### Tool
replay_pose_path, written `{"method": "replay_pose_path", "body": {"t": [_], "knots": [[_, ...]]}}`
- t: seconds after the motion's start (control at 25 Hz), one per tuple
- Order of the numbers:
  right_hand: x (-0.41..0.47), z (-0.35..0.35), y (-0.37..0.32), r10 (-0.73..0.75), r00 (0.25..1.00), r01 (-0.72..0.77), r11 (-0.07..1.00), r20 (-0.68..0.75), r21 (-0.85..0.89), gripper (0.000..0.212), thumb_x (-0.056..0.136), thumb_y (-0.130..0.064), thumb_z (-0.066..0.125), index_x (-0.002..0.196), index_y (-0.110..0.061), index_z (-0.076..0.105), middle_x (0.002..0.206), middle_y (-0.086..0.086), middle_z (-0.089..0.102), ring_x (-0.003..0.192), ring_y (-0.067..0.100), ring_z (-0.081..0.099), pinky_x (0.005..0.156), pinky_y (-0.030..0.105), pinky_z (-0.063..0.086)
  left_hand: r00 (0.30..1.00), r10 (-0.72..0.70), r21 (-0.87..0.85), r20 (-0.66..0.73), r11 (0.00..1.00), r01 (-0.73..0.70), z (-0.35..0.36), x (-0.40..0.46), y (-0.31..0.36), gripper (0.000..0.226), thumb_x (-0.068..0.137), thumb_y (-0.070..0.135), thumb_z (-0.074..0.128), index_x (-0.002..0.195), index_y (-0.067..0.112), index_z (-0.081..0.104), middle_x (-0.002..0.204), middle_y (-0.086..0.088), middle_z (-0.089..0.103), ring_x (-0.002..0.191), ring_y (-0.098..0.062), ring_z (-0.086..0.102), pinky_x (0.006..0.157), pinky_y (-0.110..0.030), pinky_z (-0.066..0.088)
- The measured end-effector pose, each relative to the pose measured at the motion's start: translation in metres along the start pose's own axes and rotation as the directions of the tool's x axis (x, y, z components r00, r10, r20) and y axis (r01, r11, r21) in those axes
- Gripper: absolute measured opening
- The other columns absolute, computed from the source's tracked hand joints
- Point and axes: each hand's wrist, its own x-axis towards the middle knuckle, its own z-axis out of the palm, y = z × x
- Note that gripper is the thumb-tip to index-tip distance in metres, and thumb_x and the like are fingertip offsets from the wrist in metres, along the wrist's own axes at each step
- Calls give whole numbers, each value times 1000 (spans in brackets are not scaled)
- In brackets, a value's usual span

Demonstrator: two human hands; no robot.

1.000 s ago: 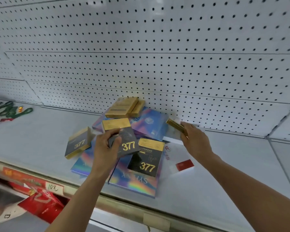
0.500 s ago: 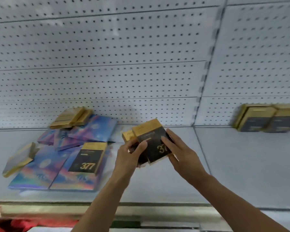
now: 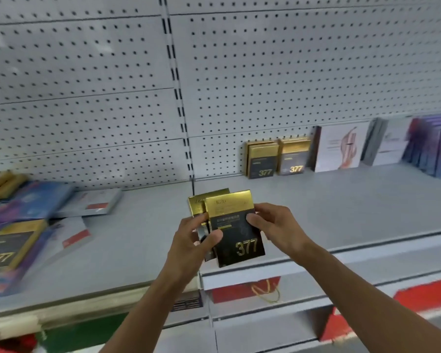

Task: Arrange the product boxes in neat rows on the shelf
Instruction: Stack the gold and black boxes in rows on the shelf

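Two black-and-gold 377 boxes [image 3: 233,229] are held over the front of the grey shelf [image 3: 341,202], the rear one mostly hidden behind the front one. The left hand [image 3: 192,242] grips their left edge, thumb across the front; the right hand [image 3: 278,225] pinches the right edge with curled fingers. On the left lies a blurred heap of mixed boxes [image 3: 23,225], cut off by the frame edge. Farther back, two standing 377 boxes [image 3: 278,157] lean against the white pegboard [image 3: 265,72], beside white boxes [image 3: 341,146] and blurred bluish ones.
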Motion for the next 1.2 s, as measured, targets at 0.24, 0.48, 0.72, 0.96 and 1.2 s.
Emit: {"method": "replay_pose_path", "body": {"t": [0.24,0.48,0.72,0.96,1.2], "knots": [[11,-69,33,109,984,-98,992,-138,85,20,92,-14,60,111,-9,63,96,5,70,71,6,63,51,8,44,999,33,162,8,986,-34,44,44,-4,24,93,36,59,115,46,56,120,13,47,106,-2,50,85,-15,41],[52,-140,80,151,934,-154,988,-325,18,16,91,-13,62,106,-9,63,83,1,68,68,7,60,52,16,43,998,-15,95,58,995,10,76,97,-19,42,95,7,56,116,43,53,125,1,49,110,-21,59,79,-31,59],[121,-187,101,122,940,-174,975,-318,-140,16,93,-18,58,109,-22,60,92,-3,64,81,12,60,64,23,47,999,-52,-60,7,997,52,104,159,-3,77,93,3,59,142,47,20,116,15,51,91,-6,65,62,-19,55],[179,-215,117,120,953,-174,969,-279,-178,18,93,-16,57,111,-15,59,101,4,64,92,24,61,67,27,53,987,-145,-79,-74,987,139,133,196,11,44,94,8,58,130,31,47,120,2,60,91,-13,67,74,-31,60],[228,-234,127,89,967,-134,974,-237,-184,19,93,-14,57,112,-13,59,103,3,63,96,27,61,65,28,53,971,-171,-125,-167,981,151,151,212,18,32,97,13,55,127,24,51,118,3,58,96,-14,64,61,-20,57]]}}
